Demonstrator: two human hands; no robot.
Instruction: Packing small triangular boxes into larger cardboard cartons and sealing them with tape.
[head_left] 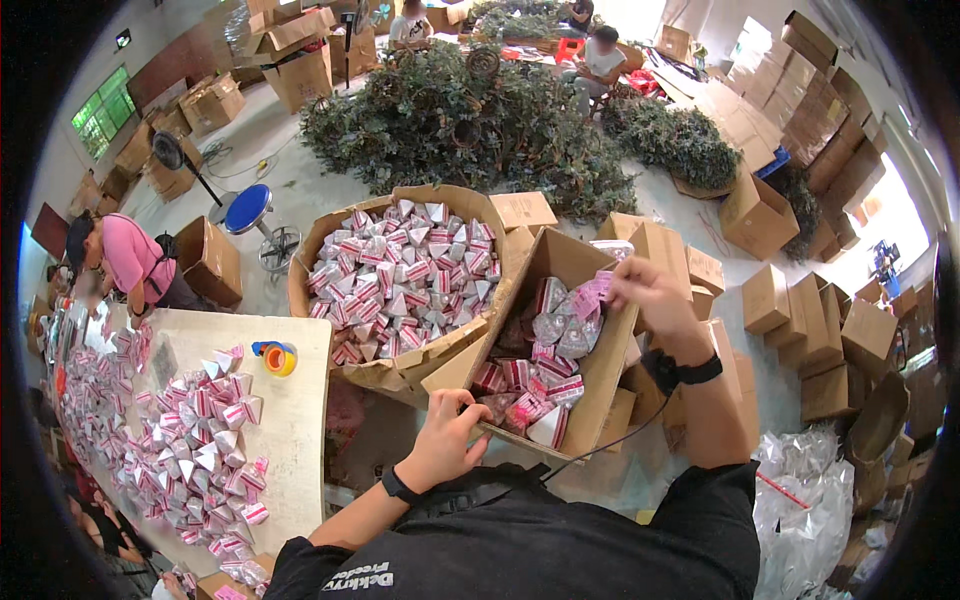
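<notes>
Tilted in front of me is an open cardboard box, holding several silver and white pyramid-shaped packets with pink-striped labels. My left hand is closed over the box's near left corner. At the far right rim, my right hand pinches a thin pink piece, which lies against silvery packets inside the box. I cannot tell whether that piece is a loose slip or part of a packet. Just left of the box, a large round cardboard bin is filled with similar packets.
A pale table on the left bears heaped packets and a tape roll. A person in pink leans over its far end. Beyond the bin lies piled greenery; a blue stool stands left. Cardboard boxes are stacked right.
</notes>
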